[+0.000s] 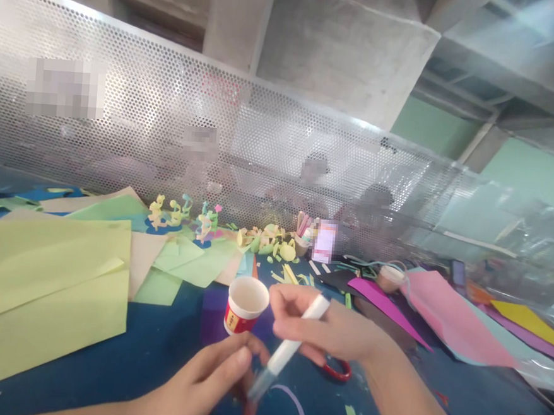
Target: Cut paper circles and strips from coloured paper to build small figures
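Note:
A white marker-like stick [290, 347], slanted down to the left with a smeared grey lower end, is held in the fingers of my right hand [316, 327]. My left hand [228, 368] is beside that lower end, its fingers curled inward; anything in them is hidden. Just beyond both hands stands a white paper cup [244, 303] with a red band, upright on a purple sheet [212, 313]. Red scissor-like handles [338, 370] show from under my right wrist. A curved lilac paper strip [294, 401] lies to the right of the grey end.
Large yellow-green sheets [48, 286] cover the left side of the blue table [152, 363]. Small paper figures [204, 221] and cut pieces [272, 242] are at the back. Pink paper [454, 315] and a brown cup [390, 278] are at right. A perforated metal screen [146, 110] runs behind.

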Motion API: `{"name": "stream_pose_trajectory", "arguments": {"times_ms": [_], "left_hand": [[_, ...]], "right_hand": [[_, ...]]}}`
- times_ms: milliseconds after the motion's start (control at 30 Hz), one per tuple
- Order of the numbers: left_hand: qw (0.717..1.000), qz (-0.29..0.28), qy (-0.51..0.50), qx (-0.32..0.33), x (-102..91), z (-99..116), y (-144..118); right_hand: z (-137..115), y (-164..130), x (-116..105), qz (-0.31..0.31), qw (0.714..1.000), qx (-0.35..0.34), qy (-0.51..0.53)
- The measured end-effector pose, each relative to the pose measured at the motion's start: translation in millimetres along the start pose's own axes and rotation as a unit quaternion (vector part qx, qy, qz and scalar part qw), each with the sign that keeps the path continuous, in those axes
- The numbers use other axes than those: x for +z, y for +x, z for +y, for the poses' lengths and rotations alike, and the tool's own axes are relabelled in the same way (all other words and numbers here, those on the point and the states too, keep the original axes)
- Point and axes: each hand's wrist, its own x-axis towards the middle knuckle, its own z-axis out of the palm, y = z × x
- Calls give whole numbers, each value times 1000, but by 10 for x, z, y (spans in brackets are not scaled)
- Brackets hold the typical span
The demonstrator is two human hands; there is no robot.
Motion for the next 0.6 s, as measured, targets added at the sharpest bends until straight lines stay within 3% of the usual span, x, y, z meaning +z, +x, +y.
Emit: {"name": "stream_pose_trajectory", "arguments": {"times_ms": [100, 200, 300, 400, 500, 600], "left_hand": [[997, 16, 74, -24, -14, 5, -4], [997, -38, 72, 18, -12, -13, -5], [991, -116, -72, -7, 14, 17, -26], [940, -171, -268, -128, 38, 132, -25], [923, -158, -310, -165, 34, 297, 50], [952, -133, -242, -130, 52, 306, 159]], "right_hand": [[36, -46, -113, 17, 993, -65, 96], [79, -33, -196, 74, 979, -116, 149], [92, 11, -259, 158, 961, -139, 177], [56, 60, -271, 235, 938, -170, 189], [-19, 82, -133, 312, 918, -200, 141], [-52, 64, 182, 371, 902, -219, 19]]}}
